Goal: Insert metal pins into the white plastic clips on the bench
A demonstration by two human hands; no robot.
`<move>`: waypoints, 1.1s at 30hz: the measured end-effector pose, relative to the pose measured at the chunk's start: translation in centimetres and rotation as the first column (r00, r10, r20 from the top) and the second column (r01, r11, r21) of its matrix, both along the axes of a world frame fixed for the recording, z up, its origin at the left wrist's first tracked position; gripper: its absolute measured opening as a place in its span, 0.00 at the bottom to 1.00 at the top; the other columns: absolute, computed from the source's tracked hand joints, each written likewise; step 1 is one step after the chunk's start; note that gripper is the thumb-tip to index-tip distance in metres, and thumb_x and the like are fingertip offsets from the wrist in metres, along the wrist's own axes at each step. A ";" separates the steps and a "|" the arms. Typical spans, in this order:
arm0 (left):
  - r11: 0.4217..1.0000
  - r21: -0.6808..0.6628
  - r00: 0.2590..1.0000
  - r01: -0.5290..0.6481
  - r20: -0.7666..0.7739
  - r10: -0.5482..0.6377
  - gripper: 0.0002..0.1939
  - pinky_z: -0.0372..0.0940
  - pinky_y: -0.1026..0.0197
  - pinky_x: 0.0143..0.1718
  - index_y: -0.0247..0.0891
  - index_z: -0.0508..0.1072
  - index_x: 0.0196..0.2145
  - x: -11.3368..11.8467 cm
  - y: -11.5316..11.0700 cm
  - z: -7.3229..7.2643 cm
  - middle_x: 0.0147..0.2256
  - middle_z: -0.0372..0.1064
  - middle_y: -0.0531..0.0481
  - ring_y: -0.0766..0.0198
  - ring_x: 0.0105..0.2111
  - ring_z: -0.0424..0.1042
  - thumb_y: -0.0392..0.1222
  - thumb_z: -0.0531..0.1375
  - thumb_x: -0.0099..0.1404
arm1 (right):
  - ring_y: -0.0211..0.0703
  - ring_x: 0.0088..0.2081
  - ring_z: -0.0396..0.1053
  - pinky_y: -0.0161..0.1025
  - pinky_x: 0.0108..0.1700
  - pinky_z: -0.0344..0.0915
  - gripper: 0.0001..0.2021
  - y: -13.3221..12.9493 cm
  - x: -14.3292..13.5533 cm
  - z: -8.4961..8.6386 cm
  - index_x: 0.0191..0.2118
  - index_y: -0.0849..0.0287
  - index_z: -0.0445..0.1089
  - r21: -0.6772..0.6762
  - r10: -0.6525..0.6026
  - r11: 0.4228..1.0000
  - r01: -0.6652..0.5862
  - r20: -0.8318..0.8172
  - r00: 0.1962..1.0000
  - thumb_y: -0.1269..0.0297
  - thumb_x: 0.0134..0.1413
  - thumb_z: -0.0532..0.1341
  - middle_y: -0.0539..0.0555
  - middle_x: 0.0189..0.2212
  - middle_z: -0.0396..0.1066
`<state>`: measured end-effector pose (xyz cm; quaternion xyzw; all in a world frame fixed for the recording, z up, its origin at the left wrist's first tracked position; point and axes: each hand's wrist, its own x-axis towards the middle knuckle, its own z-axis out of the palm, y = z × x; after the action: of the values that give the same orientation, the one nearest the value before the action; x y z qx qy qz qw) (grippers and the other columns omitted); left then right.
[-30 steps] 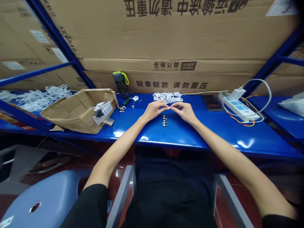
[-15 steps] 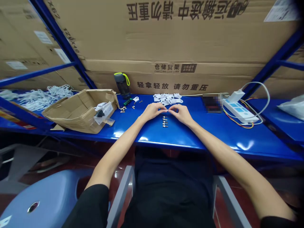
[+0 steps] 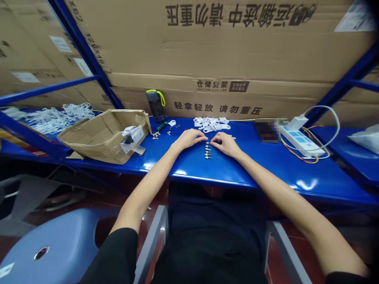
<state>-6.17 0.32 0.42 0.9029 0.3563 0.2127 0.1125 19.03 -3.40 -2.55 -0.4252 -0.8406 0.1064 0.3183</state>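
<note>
A short column of small metal screws with pale collars (image 3: 208,152) lies on the blue tabletop, shafts pointing right. At its far end is the topmost screw (image 3: 207,143), with the fingertips of my right hand (image 3: 225,144) closed at its shaft end. My left hand (image 3: 190,139) is just beyond the column on the left, thumb and fingers drawn together; anything between them is too small to make out. Behind both hands sits a pile of white plastic pieces (image 3: 211,124). Another small pale piece (image 3: 233,137) shows beside my right hand.
To the left stand an open cardboard box (image 3: 89,136), loose small fittings (image 3: 155,135), a green-handled tool (image 3: 162,126) and a dark bottle (image 3: 156,106). A power strip (image 3: 302,140) with cables is at the right. Large cartons (image 3: 183,55) wall off the back.
My hands have moved slightly apart, the right one lowering toward the column. The small piece held between both hands now appears to lie at the column's far end. The view has shifted slightly.
</note>
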 end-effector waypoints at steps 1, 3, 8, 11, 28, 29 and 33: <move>1.000 0.005 1.000 -0.004 0.000 0.004 0.17 0.66 0.62 0.42 0.43 0.87 0.44 0.0 0.0 0.0 0.44 0.84 0.47 0.58 0.42 0.80 0.54 0.62 0.77 | 0.50 0.42 0.74 0.47 0.47 0.69 0.07 0.0 0.0 0.0 0.39 0.54 0.83 -0.002 0.005 1.000 -0.005 -0.002 1.000 0.62 0.67 0.66 0.57 0.40 0.80; 1.000 0.009 1.000 -0.011 -0.002 0.011 0.17 0.65 0.62 0.42 0.42 0.87 0.43 0.1 -0.2 0.1 0.43 0.84 0.47 0.57 0.42 0.79 0.55 0.62 0.77 | 0.50 0.41 0.74 0.47 0.47 0.69 0.07 -0.2 0.2 0.2 0.40 0.54 0.83 -0.003 0.009 1.000 -0.009 -0.009 1.000 0.62 0.67 0.66 0.57 0.41 0.79; 0.997 -0.075 0.996 -0.018 0.089 0.025 0.21 0.61 0.61 0.36 0.38 0.85 0.38 -0.3 -0.5 0.5 0.33 0.80 0.49 0.61 0.32 0.73 0.59 0.64 0.74 | 0.46 0.37 0.72 0.44 0.44 0.67 0.08 -1.1 0.6 0.9 0.42 0.55 0.83 -0.007 0.037 0.999 -0.038 -0.078 0.996 0.59 0.67 0.67 0.56 0.40 0.79; 0.973 -0.212 0.985 0.091 0.160 -0.058 0.23 0.60 0.61 0.33 0.36 0.85 0.34 -0.7 -0.5 0.7 0.28 0.77 0.50 0.64 0.29 0.69 0.61 0.66 0.70 | 0.45 0.36 0.71 0.44 0.44 0.66 0.09 -1.6 0.6 1.1 0.41 0.54 0.83 -0.031 0.088 0.995 -0.091 -0.071 0.994 0.56 0.68 0.67 0.55 0.40 0.78; 0.923 -0.336 0.979 0.188 0.136 -0.150 0.23 0.59 0.62 0.31 0.37 0.88 0.35 -0.8 -0.7 0.3 0.31 0.81 0.47 0.64 0.30 0.70 0.63 0.71 0.64 | 0.50 0.42 0.72 0.44 0.44 0.64 0.09 -1.4 0.0 0.4 0.43 0.52 0.84 -0.057 0.136 0.990 -0.132 0.075 0.988 0.56 0.69 0.67 0.56 0.39 0.75; 0.922 -0.335 0.979 0.191 0.135 -0.154 0.23 0.59 0.62 0.31 0.37 0.88 0.36 -0.8 -0.7 0.3 0.31 0.81 0.47 0.63 0.30 0.71 0.62 0.71 0.64 | 0.50 0.42 0.72 0.44 0.44 0.65 0.09 -1.4 0.0 0.5 0.43 0.52 0.84 -0.059 0.140 0.989 -0.136 0.074 0.987 0.56 0.69 0.67 0.56 0.39 0.75; 0.922 -0.323 0.974 0.212 0.149 -0.172 0.21 0.60 0.62 0.32 0.37 0.89 0.37 -0.8 -0.7 0.3 0.32 0.82 0.46 0.63 0.30 0.72 0.61 0.72 0.64 | 0.50 0.42 0.72 0.44 0.44 0.65 0.09 -1.7 0.0 0.8 0.41 0.53 0.84 -0.069 0.142 0.988 -0.137 0.076 0.987 0.57 0.68 0.67 0.56 0.39 0.75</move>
<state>-6.95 -0.42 0.72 0.8867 0.2898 0.1893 0.3065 19.04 -5.06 -1.74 -0.3793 -0.8765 0.1379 0.2624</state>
